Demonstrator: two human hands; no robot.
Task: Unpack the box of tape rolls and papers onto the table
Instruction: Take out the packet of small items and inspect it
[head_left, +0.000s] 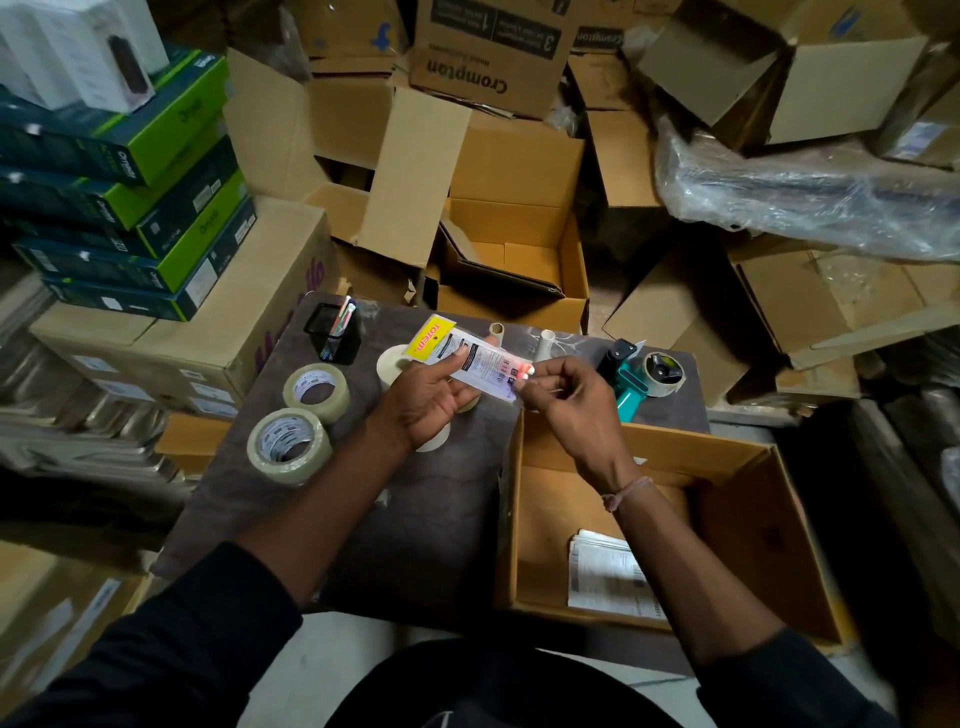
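Both hands hold a small flat packet (470, 358) with a yellow label above the dark table (415, 519). My left hand (431, 400) supports it from below; my right hand (561, 395) pinches its right end. The open cardboard box (737, 525) stands at the table's right, with a stack of printed papers (608, 577) on its floor. Two clear tape rolls (317, 392) (288, 447) lie on the table's left. White label rolls (392, 364) sit partly hidden behind my left hand.
A black pen holder (335, 332) and a teal tape dispenser (644, 376) stand at the table's far edge, with two cardboard cores (545, 345) between them. Piles of open cartons (509, 228) surround the table; green-and-dark boxes (130, 208) are stacked at the left.
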